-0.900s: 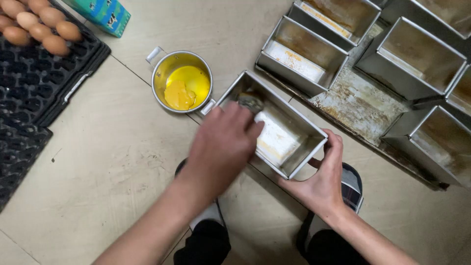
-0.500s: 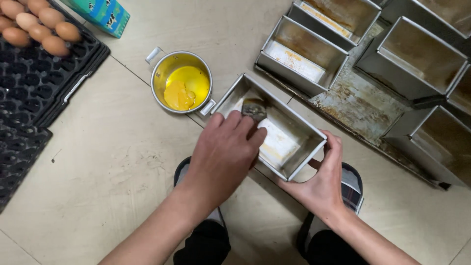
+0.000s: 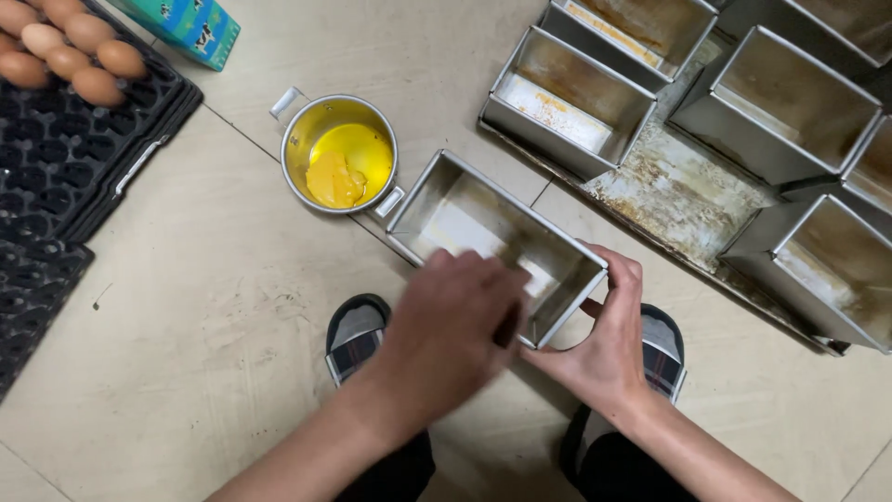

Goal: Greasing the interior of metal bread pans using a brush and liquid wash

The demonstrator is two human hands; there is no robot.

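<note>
Now the left hand (image 3: 451, 330), blurred and curled, has drawn back to the loaf tin's (image 3: 492, 244) near wall, while the right hand (image 3: 604, 339) still clasps its corner.

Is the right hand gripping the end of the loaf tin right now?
Yes, the right hand clasps the near end of the loaf tin.

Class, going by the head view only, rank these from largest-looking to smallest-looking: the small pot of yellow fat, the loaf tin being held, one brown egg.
1. Loaf tin, held up nearer the camera, so its lead may be overstated.
2. Small pot.
3. Brown egg, clearly smallest.
</note>
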